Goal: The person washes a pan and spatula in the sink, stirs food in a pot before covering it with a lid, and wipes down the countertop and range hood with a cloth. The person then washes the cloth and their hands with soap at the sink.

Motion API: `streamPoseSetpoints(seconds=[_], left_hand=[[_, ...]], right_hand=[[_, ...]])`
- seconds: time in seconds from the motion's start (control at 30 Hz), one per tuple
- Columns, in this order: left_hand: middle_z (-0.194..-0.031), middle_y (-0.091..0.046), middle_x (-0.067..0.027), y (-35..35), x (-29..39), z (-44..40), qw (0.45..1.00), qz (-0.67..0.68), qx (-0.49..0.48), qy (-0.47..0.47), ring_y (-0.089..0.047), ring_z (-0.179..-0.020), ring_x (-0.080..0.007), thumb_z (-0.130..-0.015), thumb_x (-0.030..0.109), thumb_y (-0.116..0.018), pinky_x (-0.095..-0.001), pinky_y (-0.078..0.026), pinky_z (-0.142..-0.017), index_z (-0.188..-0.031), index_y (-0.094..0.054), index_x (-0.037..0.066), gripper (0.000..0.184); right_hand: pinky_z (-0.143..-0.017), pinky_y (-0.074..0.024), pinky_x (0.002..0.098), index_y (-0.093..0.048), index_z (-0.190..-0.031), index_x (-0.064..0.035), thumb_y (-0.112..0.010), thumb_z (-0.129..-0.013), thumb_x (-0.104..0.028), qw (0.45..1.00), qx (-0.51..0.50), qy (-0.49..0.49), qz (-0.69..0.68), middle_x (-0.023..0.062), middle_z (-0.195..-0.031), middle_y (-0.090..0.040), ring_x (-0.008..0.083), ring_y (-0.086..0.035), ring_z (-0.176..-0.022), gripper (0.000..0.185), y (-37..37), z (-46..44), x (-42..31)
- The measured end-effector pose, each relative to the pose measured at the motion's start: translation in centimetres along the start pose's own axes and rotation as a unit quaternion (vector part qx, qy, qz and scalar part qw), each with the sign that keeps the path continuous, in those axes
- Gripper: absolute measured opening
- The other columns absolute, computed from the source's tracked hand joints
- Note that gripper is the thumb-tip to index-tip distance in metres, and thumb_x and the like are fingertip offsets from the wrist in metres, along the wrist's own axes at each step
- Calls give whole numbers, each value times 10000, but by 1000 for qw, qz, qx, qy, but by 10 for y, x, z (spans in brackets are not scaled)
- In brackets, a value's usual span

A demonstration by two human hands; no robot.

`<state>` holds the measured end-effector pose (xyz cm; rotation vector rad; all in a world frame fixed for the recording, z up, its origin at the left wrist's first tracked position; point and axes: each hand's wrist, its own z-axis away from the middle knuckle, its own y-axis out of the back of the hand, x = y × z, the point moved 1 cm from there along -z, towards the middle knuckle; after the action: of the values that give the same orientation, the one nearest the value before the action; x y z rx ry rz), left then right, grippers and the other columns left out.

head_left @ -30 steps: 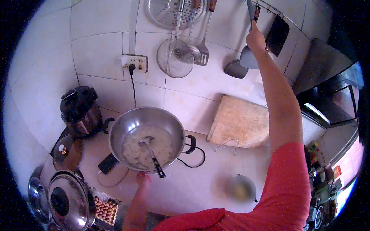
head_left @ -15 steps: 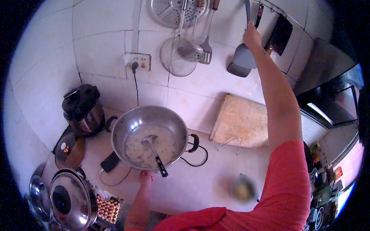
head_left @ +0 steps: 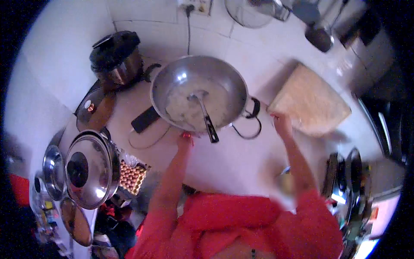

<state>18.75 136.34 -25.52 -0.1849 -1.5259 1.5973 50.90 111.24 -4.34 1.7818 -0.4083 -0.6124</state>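
A large steel pan [head_left: 236, 93] with two black handles stands on the counter with pale, cloudy contents. A ladle [head_left: 207, 117] with a black handle rests in it, leaning on the near rim. My left hand [head_left: 186, 136] is at the pan's near edge; its fingers are largely hidden below the rim. My right hand [head_left: 280, 117] is over the counter, between the pan's right handle and the wooden cutting board [head_left: 312, 101], near the board's lower left corner. Blur hides its finger positions and whether it holds anything.
A pressure cooker [head_left: 116, 58] stands behind left. A steel lid [head_left: 88, 170] and a tray of eggs [head_left: 132, 176] are at the lower left. A blurred bowl [head_left: 285, 182] sits beside my right forearm. Utensils, including a dark ladle [head_left: 320, 39], hang on the wall.
My right hand has left the grey-bladed spatula at the hanging rail and come down beside the cutting board. The view has tilted downward. My left hand remains by the pan.
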Motion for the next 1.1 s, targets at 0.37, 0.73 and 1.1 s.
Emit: streamPoseSetpoints(seconds=[0.37,0.73,1.1], left_hand=[[-546,-462,-40,3,-11,-8,947,-298,123,9,-456,-416,-148,-787,100,-516,-288,-375,-340,-753,-435,86,89],[-513,-422,-10,-23,6,14,937,-324,125,51,-431,-409,-127,-803,192,-546,-266,-364,-354,-693,-413,93,199],[-488,-403,-4,-10,-1,4,951,-270,120,92,-408,-388,-124,-838,298,-525,-251,-325,-339,-661,-388,94,303]], right_hand=[[-570,-444,394,-465,-1127,-177,-584,-731,-187,905,-242,347,41,88,-755,-493,265,-539,-718,413,81,35,-259],[-498,-443,296,-528,-964,-58,-505,-835,-156,955,-31,185,-228,78,-710,-561,178,-547,-581,164,114,-8,-189],[-389,-409,226,-525,-929,-67,-522,-837,-254,707,-206,-166,-656,72,-676,-576,131,-537,-519,208,49,-44,-217]])
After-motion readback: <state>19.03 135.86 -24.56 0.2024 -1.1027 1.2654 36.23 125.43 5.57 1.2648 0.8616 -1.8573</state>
